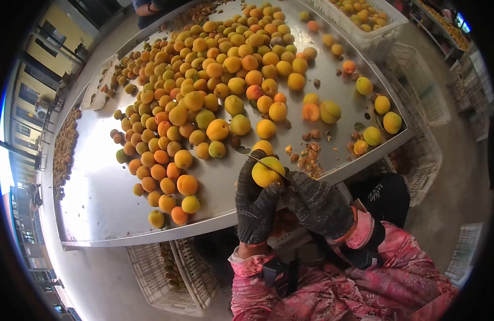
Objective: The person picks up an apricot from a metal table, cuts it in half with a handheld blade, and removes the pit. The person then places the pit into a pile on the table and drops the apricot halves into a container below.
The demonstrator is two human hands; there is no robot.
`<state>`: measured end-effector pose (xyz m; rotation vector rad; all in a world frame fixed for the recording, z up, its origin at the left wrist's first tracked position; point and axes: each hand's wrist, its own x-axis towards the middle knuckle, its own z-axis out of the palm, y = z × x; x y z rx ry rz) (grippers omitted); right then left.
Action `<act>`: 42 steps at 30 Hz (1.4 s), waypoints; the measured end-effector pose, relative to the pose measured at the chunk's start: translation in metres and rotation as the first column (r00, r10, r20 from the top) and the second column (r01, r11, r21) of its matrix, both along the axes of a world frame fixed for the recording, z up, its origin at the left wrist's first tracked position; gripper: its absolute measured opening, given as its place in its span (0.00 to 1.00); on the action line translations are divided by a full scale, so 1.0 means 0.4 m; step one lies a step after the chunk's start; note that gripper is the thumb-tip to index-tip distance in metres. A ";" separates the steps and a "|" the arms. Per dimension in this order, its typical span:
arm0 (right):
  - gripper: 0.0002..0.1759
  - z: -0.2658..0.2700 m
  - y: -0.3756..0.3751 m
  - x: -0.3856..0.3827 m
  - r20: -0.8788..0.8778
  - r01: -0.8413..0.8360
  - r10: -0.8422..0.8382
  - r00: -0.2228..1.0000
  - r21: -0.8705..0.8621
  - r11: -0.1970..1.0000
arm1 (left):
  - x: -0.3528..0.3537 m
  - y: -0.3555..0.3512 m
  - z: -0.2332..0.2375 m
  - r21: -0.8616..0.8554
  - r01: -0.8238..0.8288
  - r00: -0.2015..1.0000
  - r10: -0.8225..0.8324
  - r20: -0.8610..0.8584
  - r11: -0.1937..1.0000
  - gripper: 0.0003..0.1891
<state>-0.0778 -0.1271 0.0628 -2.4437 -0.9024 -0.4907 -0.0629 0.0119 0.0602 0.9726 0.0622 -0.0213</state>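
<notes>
A yellow apricot (267, 172) sits in the fingers of my left hand (255, 208), just above the table's front edge. Both hands wear dark knitted gloves. My right hand (323, 207) is closed beside the fruit, its fingertips close to my left ones. A thin dark strip (263, 160) slants across the top of the apricot toward my right fingers; whether it is a blade or a wire is hard to tell. Right behind the held fruit lies another apricot (262, 147). Pits and fruit scraps (310, 158) lie in a small heap beyond my right hand.
A large pile of apricots (204, 85) spreads over the metal table (215, 184). Loose apricots (392, 122) lie along its right edge. A white crate (383, 35) of fruit stands at the back right. Plastic baskets (164, 278) are below the table. Another person's arm (146, 8) shows at the far side.
</notes>
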 end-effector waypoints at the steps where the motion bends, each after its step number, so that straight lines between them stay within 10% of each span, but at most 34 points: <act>1: 0.19 -0.007 -0.004 0.003 -0.007 -0.003 0.002 1.000 -0.008 1.000 | -0.002 0.000 0.011 0.055 0.031 1.000 -0.030 -0.009 0.998 0.30; 9: 0.21 0.009 -0.048 0.014 -0.491 0.051 0.067 0.869 0.223 0.974 | 0.003 0.000 0.016 0.093 0.165 0.984 -0.158 -0.084 0.982 0.28; 13: 0.19 -0.032 -0.083 0.025 0.168 -0.111 0.135 0.977 -0.142 0.984 | 0.011 -0.005 -0.005 0.205 0.170 0.985 -0.175 0.003 0.964 0.28; 19: 0.18 0.035 -0.075 0.023 -0.078 -0.118 0.114 0.990 -0.052 0.992 | 0.007 0.009 0.030 0.306 0.203 0.977 -0.214 0.004 0.930 0.26; 25: 0.17 0.020 -0.027 -0.003 0.010 -0.015 0.015 1.000 0.052 0.999 | -0.004 -0.080 0.018 0.364 -0.228 0.974 0.211 0.087 0.903 0.21; 28: 0.17 -0.007 0.003 -0.028 -0.315 0.192 -0.084 0.945 0.331 0.924 | -0.020 -0.116 0.018 0.047 -0.263 0.961 0.266 -0.082 0.964 0.22; 34: 0.19 0.026 -0.076 -0.006 -0.312 0.066 -0.001 0.950 0.198 0.978 | -0.027 -0.005 0.058 0.210 0.131 0.991 -0.123 -0.054 0.969 0.21; 39: 0.19 0.094 -0.085 0.032 0.185 -0.197 0.210 0.960 -0.085 0.977 | -0.005 0.004 0.091 0.377 0.146 0.988 -0.152 -0.015 0.915 0.21; 41: 0.19 0.099 -0.050 0.015 0.188 -0.119 0.130 0.974 -0.064 0.991 | -0.004 -0.035 0.086 0.466 -0.136 0.990 0.107 0.089 0.874 0.20; 42: 0.20 0.095 -0.033 0.000 0.186 -0.042 0.051 0.981 -0.047 0.998 | -0.014 -0.068 0.100 0.238 -0.215 0.976 0.213 0.035 0.947 0.20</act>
